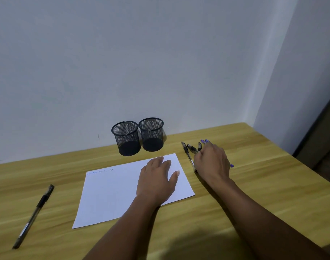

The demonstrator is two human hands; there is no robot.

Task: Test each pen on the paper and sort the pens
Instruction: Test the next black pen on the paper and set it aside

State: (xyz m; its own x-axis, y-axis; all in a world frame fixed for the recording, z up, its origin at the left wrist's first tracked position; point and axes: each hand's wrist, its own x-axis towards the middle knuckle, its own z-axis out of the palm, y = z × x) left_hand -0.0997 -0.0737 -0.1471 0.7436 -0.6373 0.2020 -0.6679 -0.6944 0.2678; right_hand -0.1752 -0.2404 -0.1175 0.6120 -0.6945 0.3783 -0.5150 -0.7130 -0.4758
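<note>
Fingers [161,160] of the left hand [156,182] are straight and close together with the thumb splayed. The palm is flat on the paper [111,196], centre frame, over its right half. Right hand [212,162], right of centre, is palm down on the pen pile [193,149]. Its fingers [199,158] bend onto the pens with tips hidden, so cannot tell if one is pinched. Black-capped pens fan out left of that hand, and the longest pen [188,156] lies just beside the paper's right edge. Purple caps [204,141] poke out above the knuckles. Paper lies tilted, with blue scribbles [100,171] along its upper left corner. Lone black pen [34,215] is at lower left, well apart from the paper. Two mesh cups [125,137] stand upright side by side at the wall [160,53], above the paper. All of it sits on a wooden table [263,184].
</note>
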